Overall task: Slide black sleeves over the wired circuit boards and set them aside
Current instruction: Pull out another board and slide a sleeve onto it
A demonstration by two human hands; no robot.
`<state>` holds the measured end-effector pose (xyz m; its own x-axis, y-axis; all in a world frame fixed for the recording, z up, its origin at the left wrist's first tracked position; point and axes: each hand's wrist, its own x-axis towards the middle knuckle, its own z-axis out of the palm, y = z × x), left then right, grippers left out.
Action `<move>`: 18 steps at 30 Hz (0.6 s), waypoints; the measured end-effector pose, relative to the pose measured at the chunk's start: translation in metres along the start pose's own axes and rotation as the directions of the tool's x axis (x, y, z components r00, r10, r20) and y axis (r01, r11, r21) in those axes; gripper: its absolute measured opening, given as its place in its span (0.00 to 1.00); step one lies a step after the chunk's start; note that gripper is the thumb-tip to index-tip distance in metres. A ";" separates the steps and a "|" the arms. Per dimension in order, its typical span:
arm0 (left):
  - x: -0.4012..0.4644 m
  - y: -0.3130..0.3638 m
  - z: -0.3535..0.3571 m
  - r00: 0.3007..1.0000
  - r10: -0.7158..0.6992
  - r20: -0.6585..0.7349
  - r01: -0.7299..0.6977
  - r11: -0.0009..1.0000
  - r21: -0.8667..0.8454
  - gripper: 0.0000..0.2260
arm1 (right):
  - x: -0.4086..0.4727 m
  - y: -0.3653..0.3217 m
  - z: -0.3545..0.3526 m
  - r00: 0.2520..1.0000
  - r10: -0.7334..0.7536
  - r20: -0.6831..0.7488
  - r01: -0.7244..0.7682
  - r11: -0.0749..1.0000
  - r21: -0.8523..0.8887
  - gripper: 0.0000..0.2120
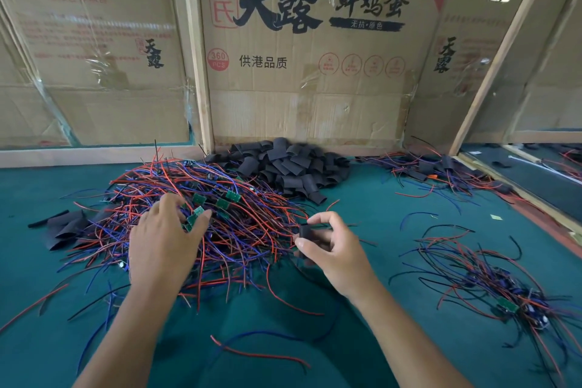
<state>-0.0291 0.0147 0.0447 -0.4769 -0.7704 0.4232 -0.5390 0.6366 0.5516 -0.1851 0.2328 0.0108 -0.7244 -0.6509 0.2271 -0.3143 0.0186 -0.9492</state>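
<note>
Only the head view here, looking down at a green felt tabletop point(362, 198). The right hand point(333, 249) has a black sleeve point(307, 232) pinched between thumb and fingers, held just off the right edge of the big tangle of wired circuit boards point(201, 211) in red, blue and black leads. The left hand point(167, 239) is down on that tangle with its fingers curling round a small green board point(195, 214); it looks like a grip, though the fingertips are partly hidden in the wires.

What could go wrong, as I see it: those leads are all knotted together, so lifting one board will probably drag neighbours along or snag, and a hard tug could stress the solder joints. The sleeve also looks squashed flat in the pinch, so the board corner could catch on the mouth instead of sliding in. And with loose wires everywhere, a stray lead could get fed in alongside the board.

Containers: none, really. Everything sits in heaps on the felt. The spare sleeves are a loose pile point(293, 167) at the back against the cardboard wall point(315, 98), a few flat ones lie far left point(67, 227), a batch that looks sleeved is at back right point(437, 169), and another wired bunch point(491, 287) is near right.
</note>
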 end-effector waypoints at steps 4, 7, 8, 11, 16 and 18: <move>-0.003 -0.006 0.018 0.999 -0.032 0.025 0.028 0.989 0.148 0.29 | -0.001 0.002 0.003 0.999 0.021 0.044 -0.022 1.000 0.010 0.19; -0.004 -0.006 0.024 0.997 -0.079 -0.015 0.080 0.981 0.174 0.31 | -0.001 0.002 0.004 0.998 0.034 0.045 -0.034 0.999 0.004 0.20; -0.003 -0.004 0.026 0.994 -0.106 -0.032 0.110 0.978 0.176 0.32 | -0.001 0.004 0.004 0.999 0.037 0.038 -0.037 0.999 0.001 0.21; 0.000 0.002 0.028 0.990 -0.127 -0.055 0.136 0.970 0.202 0.27 | 0.001 0.007 0.004 0.999 0.051 0.019 -0.051 0.999 -0.016 0.22; 0.001 0.002 0.025 0.986 -0.144 -0.082 0.145 0.989 0.014 0.17 | 0.002 0.008 0.003 0.998 0.058 -0.004 -0.058 0.997 -0.051 0.24; -0.003 0.007 0.023 0.986 -0.115 -0.117 0.105 0.991 -0.086 0.18 | 0.002 0.008 0.002 0.998 0.054 -0.026 -0.056 0.995 -0.078 0.24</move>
<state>-0.0471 0.0220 0.0311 -0.3271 -0.8372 0.4382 -0.5241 0.5466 0.6531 -0.1880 0.2306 0.0029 -0.7562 -0.6287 0.1811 -0.3201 0.1142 -0.9405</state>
